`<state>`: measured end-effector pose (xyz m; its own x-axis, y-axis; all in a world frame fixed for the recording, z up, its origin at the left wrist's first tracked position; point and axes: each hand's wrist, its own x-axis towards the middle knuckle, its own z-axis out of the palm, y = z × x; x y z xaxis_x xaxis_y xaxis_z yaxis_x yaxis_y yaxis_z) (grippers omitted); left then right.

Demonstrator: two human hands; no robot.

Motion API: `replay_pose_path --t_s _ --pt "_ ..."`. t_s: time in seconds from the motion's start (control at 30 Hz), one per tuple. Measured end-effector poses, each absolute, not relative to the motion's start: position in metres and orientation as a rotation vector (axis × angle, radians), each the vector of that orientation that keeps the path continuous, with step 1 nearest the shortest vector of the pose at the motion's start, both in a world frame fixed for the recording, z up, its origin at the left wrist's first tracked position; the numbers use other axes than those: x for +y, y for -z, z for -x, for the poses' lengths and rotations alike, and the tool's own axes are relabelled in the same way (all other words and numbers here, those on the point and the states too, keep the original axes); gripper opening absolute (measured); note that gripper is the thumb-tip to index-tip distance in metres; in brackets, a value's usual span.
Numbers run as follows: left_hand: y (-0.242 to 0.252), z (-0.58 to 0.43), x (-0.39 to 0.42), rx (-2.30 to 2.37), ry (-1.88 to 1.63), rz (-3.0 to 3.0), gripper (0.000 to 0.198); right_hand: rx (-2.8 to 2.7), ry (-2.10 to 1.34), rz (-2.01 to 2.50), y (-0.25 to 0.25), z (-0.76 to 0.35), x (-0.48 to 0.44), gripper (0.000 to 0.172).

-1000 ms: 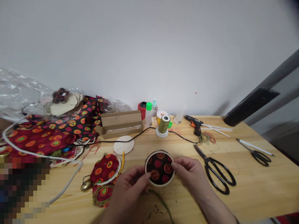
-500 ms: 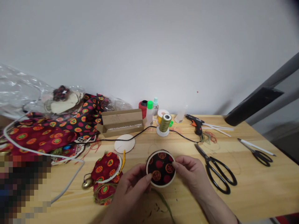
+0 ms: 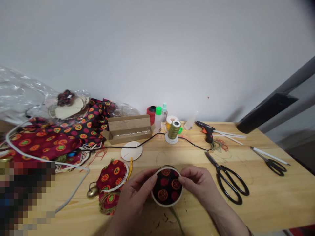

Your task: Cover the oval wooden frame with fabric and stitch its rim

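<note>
Between my two hands is a round piece of black fabric with red and orange motifs, set in a pale ring (image 3: 166, 186). My left hand (image 3: 137, 191) pinches its left edge, thumb on the front. At the upper right edge my right hand (image 3: 197, 183) grips it between thumb and fingers. A green strand (image 3: 176, 219) shows below the ring; whether it is joined to it I cannot tell. Left of my left hand lies a maroon patterned fabric round (image 3: 113, 177) with a brass bell (image 3: 93, 191). Large black-handled scissors (image 3: 228, 178) rest right of my right hand.
Behind stand a green thread spool (image 3: 175, 131), a green-capped bottle (image 3: 158, 121) and an open cardboard box (image 3: 130, 129). A glue gun (image 3: 206, 129) and smaller scissors (image 3: 273, 164) lie to the right. Patterned cloth (image 3: 49, 141) is heaped at left, with a white cable (image 3: 78, 183) nearby.
Both hands have shifted the fabric ring slightly down and left. My left hand has moved up along its edge, with the thumb now at the upper left.
</note>
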<state>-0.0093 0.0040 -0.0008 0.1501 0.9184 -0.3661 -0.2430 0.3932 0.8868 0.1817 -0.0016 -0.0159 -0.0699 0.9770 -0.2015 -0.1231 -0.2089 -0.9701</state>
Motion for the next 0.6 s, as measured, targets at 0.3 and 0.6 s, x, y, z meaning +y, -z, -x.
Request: replay_pose_path --t_s 0.3,0.6 --pt "0.0045 0.0109 0.0057 1.144 -0.942 -0.901 0.018 -1.095 -1.497 1.218 0.0183 -0.1843 -0.0023 0.019" --pt "0.0091 0.0098 0.0068 1.051 -0.834 -0.79 0.023 -1.14 -1.489 1.208 0.0179 -0.1904 -0.0012 0.022"
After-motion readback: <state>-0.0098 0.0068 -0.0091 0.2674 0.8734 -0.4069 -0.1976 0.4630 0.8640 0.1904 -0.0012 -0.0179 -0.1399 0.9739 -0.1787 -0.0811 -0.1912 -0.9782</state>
